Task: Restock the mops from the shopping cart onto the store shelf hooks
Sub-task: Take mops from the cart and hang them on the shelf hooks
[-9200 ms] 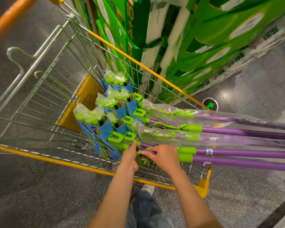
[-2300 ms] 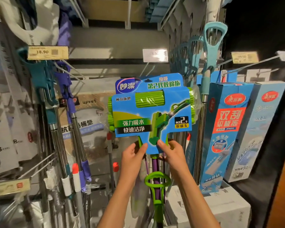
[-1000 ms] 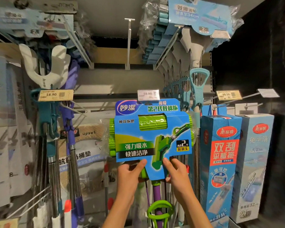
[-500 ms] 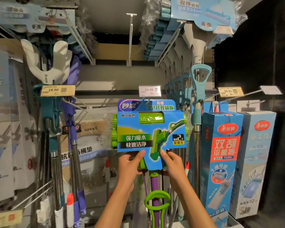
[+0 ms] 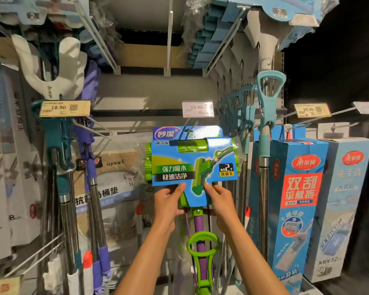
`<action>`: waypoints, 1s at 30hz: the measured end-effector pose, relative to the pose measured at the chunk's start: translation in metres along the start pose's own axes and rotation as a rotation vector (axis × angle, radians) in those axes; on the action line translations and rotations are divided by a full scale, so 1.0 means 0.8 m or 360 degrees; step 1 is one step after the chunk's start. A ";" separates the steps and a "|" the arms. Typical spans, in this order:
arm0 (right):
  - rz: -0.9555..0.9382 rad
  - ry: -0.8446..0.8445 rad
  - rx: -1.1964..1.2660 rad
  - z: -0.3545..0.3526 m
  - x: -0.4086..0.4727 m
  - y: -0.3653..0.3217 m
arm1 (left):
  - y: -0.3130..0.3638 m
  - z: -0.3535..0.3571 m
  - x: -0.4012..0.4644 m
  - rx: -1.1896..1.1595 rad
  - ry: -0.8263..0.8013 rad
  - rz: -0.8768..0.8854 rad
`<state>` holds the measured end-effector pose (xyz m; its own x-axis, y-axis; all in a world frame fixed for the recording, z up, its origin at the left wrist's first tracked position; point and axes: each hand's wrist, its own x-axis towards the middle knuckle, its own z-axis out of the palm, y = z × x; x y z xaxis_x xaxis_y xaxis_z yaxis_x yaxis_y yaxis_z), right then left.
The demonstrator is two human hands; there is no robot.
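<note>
Shelf-front mop (image 5: 193,165): blue card, green sponge, purple handle.

I held the mop (image 5: 193,165) upright before the shelf, my left hand (image 5: 168,202) on the left of its card's lower stem and my right hand (image 5: 221,201) on the right, its top just under the middle price tag (image 5: 198,109). Hanging mops (image 5: 65,167) stood to its left. Another hanging mop (image 5: 264,128) and two boxes (image 5: 296,188) stood to its right.
</note>
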<state>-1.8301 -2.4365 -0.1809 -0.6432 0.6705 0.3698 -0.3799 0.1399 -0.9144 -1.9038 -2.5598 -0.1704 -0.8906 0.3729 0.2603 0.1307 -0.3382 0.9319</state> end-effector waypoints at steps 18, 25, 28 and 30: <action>0.0041 0.0035 -0.0100 0.034 0.138 0.081 | -0.053 0.002 0.145 0.0031 0.0015 -0.0098; 0.0011 0.0010 -0.0151 0.037 0.170 0.121 | -0.075 0.006 0.176 -0.0032 0.0010 -0.0148; 0.0061 0.0029 -0.0141 0.036 0.180 0.133 | -0.091 0.005 0.190 -0.0048 -0.0011 -0.0185; 0.0063 0.0013 -0.0146 0.036 0.187 0.140 | -0.099 0.003 0.197 -0.0053 -0.0023 -0.0201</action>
<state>-1.9876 -2.3414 -0.2231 -0.6509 0.6828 0.3318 -0.2912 0.1791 -0.9397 -2.0537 -2.4722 -0.2026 -0.8927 0.4267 0.1449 0.0029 -0.3161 0.9487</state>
